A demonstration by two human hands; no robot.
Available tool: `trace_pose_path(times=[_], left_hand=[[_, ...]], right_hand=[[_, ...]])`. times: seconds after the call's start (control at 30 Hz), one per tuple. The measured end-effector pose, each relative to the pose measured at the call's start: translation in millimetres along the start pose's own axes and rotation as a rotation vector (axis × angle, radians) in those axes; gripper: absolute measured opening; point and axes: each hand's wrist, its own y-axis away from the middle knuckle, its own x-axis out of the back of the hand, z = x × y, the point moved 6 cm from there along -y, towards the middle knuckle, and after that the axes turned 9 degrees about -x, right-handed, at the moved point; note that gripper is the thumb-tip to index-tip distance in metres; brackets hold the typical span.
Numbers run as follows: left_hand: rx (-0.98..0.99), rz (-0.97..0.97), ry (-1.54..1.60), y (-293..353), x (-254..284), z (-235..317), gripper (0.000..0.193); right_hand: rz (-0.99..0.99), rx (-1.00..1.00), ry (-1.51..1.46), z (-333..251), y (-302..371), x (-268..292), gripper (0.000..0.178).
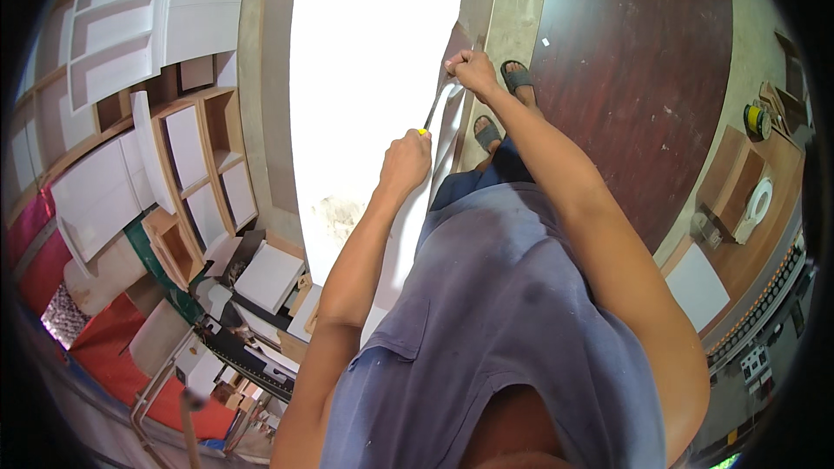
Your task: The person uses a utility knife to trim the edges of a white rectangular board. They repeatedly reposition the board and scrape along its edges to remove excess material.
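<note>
A large white board (373,52) lies in front of me, its surface glaring brightly. My left hand (406,161) is closed at the board's right edge around the yellow handle of a slim, dark, long-bladed tool (433,111). The blade runs away from me along that edge toward my right hand (472,72). My right hand is curled closed near the blade's far end; whether it grips the tip or something else is hidden by the fingers. Below the edge, between the hands and my body, a white curved strip (448,126) shows. A dark smudge (337,215) marks the board's near part.
White-panelled wooden cabinet frames (204,148) stand at the left. A dark reddish-brown board (634,78) lies at the right. Beyond it is a wooden bench (769,200) with a roll of white tape (759,198) and a yellow reel (757,120). Clutter fills the lower left.
</note>
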Motion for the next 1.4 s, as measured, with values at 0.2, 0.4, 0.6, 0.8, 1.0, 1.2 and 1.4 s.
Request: trace_pose_path(times=[0.2,0.4,0.6,0.8,1.0,1.2,1.4], left_hand=[[0.005,0.007,-0.033,11,-14,-11,0.041],[-0.020,0.037,-0.010,0,-21,-16,0.042],[0.065,0.002,-0.012,37,-21,-20,0.041],[0.036,0.009,-0.037,23,-37,-29,0.041],[0.085,-0.047,-0.035,65,-33,-34,0.040],[0.032,-0.046,-0.035,49,-54,-42,0.041],[0.063,-0.033,-0.025,87,-44,-45,0.040]], right_hand=[[0.134,-0.060,0.074,13,21,-10,0.022],[0.051,-0.047,0.111,15,4,-8,0.023],[0.030,-0.070,0.148,32,23,-30,0.022],[0.091,-0.056,0.089,64,7,-34,0.023],[0.098,-0.022,0.106,58,56,-43,0.020],[0.226,-0.070,0.158,60,52,-36,0.021],[0.161,-0.070,0.038,62,91,-51,0.019]])
